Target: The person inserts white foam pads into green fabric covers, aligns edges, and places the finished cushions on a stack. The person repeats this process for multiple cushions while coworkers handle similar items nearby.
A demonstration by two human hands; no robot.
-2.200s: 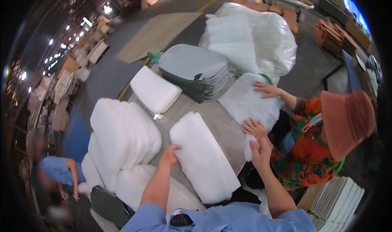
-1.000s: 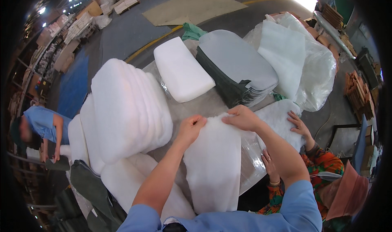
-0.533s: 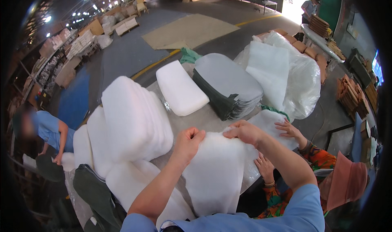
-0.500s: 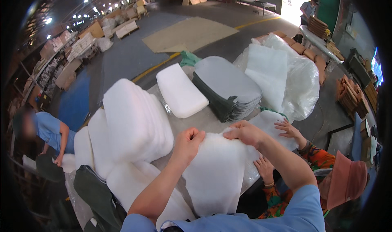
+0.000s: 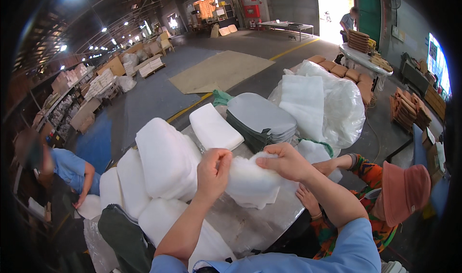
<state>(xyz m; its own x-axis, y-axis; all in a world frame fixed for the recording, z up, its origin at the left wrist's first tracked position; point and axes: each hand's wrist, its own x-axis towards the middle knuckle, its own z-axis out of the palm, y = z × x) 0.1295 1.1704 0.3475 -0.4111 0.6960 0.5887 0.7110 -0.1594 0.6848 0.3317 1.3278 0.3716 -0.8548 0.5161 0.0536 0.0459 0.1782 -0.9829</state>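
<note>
A white sheet of fluffy wadding [image 5: 252, 182] hangs bunched over the table between my hands. My right hand [image 5: 287, 163] pinches its upper right corner, thumb on top. Closed, with fingertips at the upper left edge of the wadding, is my left hand [image 5: 214, 173]; its grip is partly hidden. Left of it rises a tall stack of white wadding pads [image 5: 166, 160], with more white pads [image 5: 192, 227] lying closer to me. Beyond my hands are a smaller white pad stack [image 5: 215, 126] and a pile of grey-topped, dark green covers [image 5: 262, 116].
At right, a person in a pink hat [image 5: 406, 191] has both hands at the plastic-covered table [image 5: 252, 227]. Another person in blue [image 5: 72, 169] handles a white pad at far left. A clear plastic bag [image 5: 344, 112] bulges at the back right. Dark green covers [image 5: 120, 234] lie near left.
The wadding sheet's lower end has come up away from my body, baring the plastic-covered table below. The head view has tilted upward. The neighbour's upper hand has shifted toward my right forearm.
</note>
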